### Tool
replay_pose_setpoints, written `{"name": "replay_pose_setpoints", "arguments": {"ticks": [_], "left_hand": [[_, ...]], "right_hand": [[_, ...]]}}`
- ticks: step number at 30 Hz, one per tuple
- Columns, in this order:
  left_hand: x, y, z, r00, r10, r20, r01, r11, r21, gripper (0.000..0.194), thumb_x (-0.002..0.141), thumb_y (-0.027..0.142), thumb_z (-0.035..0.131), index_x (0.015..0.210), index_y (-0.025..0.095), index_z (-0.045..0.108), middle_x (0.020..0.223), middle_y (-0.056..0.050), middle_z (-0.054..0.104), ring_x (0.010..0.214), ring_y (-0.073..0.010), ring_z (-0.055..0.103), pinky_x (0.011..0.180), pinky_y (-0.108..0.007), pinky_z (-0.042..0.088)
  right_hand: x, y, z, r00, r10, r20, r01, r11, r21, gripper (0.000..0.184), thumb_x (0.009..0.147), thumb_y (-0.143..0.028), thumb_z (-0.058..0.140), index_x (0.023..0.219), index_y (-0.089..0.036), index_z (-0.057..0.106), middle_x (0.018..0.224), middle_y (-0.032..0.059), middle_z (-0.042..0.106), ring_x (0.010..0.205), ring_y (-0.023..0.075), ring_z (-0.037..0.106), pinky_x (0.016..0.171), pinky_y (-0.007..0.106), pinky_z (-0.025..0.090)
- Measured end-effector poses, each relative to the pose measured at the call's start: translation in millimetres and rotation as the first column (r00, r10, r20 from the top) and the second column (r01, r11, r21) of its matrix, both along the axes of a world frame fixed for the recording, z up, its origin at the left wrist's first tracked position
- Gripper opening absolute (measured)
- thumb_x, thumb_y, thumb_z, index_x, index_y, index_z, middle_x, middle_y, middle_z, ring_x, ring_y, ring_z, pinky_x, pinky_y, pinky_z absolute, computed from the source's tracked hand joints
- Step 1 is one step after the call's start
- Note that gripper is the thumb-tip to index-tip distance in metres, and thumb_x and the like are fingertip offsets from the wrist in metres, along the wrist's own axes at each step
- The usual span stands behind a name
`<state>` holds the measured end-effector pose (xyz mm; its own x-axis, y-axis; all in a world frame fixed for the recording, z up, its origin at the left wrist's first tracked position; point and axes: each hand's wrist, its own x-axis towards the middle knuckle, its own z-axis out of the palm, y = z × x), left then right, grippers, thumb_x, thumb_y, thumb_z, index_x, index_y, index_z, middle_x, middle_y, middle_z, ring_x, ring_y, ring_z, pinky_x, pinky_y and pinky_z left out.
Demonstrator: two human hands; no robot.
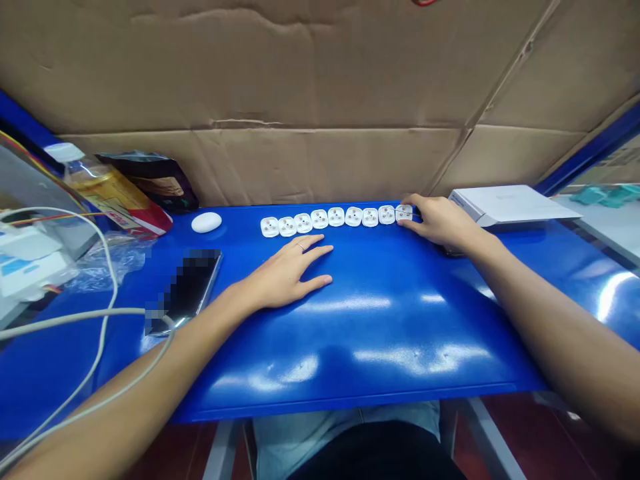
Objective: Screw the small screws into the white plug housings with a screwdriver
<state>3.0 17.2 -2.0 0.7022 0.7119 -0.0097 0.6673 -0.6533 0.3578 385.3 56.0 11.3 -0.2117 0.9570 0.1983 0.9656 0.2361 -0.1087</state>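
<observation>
Right hand (440,222) apparently pinching end white plastic socket cover (404,213); left hand (287,273) spread flat on blue tabletop (380,347). Cover likely light, stiff: grip by edges.

- Nine socket covers (336,217) are lined up on the desk (380,360), with cardboard (280,80) behind.
- The right end cover (404,213) is held in the right hand (440,223).
- The left hand (285,273) is placed before the row.
- A phone (190,287) is placed left of that hand.
- An oval object (207,223) is set left of the row.
- A flat box (515,204) is set to its right.
</observation>
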Motion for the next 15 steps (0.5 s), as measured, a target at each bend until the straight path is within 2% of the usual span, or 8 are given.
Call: {"name": "replay_pose_setpoints", "arguments": {"ticks": [3,5,6,8,11,15], "left_hand": [[0.4,-1.9,4.0,0.998,0.001,-0.068,-0.003,0.999,-0.039,0.080,0.105,0.073,0.045,0.171,0.028,0.037,0.182,-0.009,0.020,0.168,-0.0361,0.020,0.136,-0.055,0.023],[0.3,-3.7,5.2,0.992,-0.016,-0.128,0.007,0.998,-0.067,0.087,0.104,0.078,0.039,0.174,0.029,0.025,0.183,-0.007,0.008,0.170,-0.0360,0.009,0.137,-0.057,0.015],[0.3,-4.5,5.0,0.988,-0.028,-0.154,0.017,0.997,-0.073,0.090,0.104,0.080,0.036,0.175,0.028,0.020,0.183,-0.007,0.004,0.170,-0.0355,0.004,0.138,-0.057,0.011],[0.5,-5.8,3.5,0.981,-0.049,-0.188,0.038,0.997,-0.063,0.095,0.103,0.083,0.031,0.176,0.026,0.013,0.182,-0.008,-0.002,0.170,-0.0338,-0.002,0.138,-0.056,0.005],[1.2,-6.5,0.9,0.975,-0.058,-0.214,0.051,0.998,-0.040,0.099,0.102,0.085,0.027,0.176,0.023,0.008,0.182,-0.009,-0.004,0.170,-0.0326,-0.004,0.138,-0.055,0.004],[1.7,-5.8,0.3,0.970,-0.066,-0.235,0.057,0.997,-0.047,0.101,0.101,0.086,0.028,0.176,0.021,0.007,0.181,-0.010,-0.005,0.170,-0.0338,-0.005,0.138,-0.056,0.005]], "right_hand": [[-9.1,-3.7,6.2,1.000,-0.011,0.021,0.010,1.000,0.015,0.058,0.101,-0.052,0.064,0.143,-0.013,0.061,0.137,0.0251,0.071,0.114,0.0398,0.069,0.094,0.048,0.052],[-21.3,-9.1,10.4,1.000,-0.013,-0.005,0.013,0.994,0.105,0.061,0.104,-0.059,0.056,0.145,-0.014,0.060,0.143,0.0241,0.066,0.120,0.0397,0.066,0.099,0.050,0.051],[-29.4,-12.5,11.1,0.999,0.027,-0.020,-0.025,0.991,0.129,0.057,0.106,-0.059,0.052,0.140,-0.016,0.063,0.136,0.0210,0.069,0.118,0.0374,0.067,0.098,0.047,0.052],[-48.0,-19.7,8.2,0.977,0.211,-0.017,-0.209,0.976,0.065,0.045,0.111,-0.050,0.041,0.127,-0.019,0.070,0.122,0.0156,0.073,0.111,0.0320,0.069,0.094,0.042,0.052],[-73.7,-28.1,-5.0,0.934,0.351,0.067,-0.352,0.936,-0.009,0.041,0.113,-0.035,0.035,0.116,-0.018,0.072,0.117,0.0155,0.072,0.098,0.0282,0.068,0.083,0.038,0.050],[-88.4,-31.7,-19.0,0.918,0.382,0.106,-0.376,0.924,-0.065,0.038,0.113,-0.031,0.036,0.119,-0.016,0.071,0.117,0.0148,0.072,0.096,0.0264,0.069,0.077,0.035,0.048]]}}
